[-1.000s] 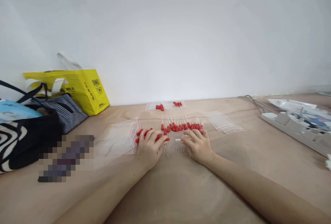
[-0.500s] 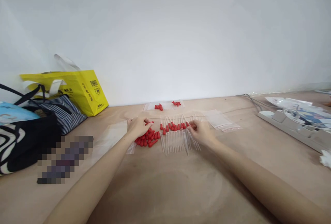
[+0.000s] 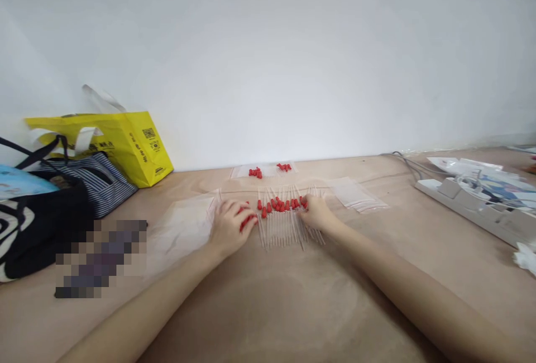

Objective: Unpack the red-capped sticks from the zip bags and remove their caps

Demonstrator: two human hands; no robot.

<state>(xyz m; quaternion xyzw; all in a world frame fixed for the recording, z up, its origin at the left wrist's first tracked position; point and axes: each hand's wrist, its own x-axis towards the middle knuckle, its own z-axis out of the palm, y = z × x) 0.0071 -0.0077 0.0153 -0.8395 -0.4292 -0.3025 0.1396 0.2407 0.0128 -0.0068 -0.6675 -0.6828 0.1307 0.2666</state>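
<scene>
My left hand [image 3: 230, 226] lies over the pile of red rubber bulbs [image 3: 248, 220], its fingers spread and most of the pile hidden beneath them. To its right, glass droppers [image 3: 281, 232] lie side by side in a row, tips toward me, several with red bulbs [image 3: 280, 205] on or against them. At the right end of that row, my right hand [image 3: 316, 212] is closed on a dropper by its red bulb [image 3: 304, 201]. The fingertips partly cover this bulb. More thin glass tubes [image 3: 288, 190] stretch out behind the bulbs.
A clear bag with small red bulbs [image 3: 255, 173] lies by the wall. Clear plastic bags [image 3: 358, 194] rest right of the droppers, others [image 3: 184, 223] at left. A yellow bag [image 3: 142, 151] and striped pouch [image 3: 103, 176] stand left; a power strip [image 3: 473, 204] lies right.
My left hand has come down and toward me, now spread over the red pile. My right hand has shifted slightly left and turned, still at the row's right end.
</scene>
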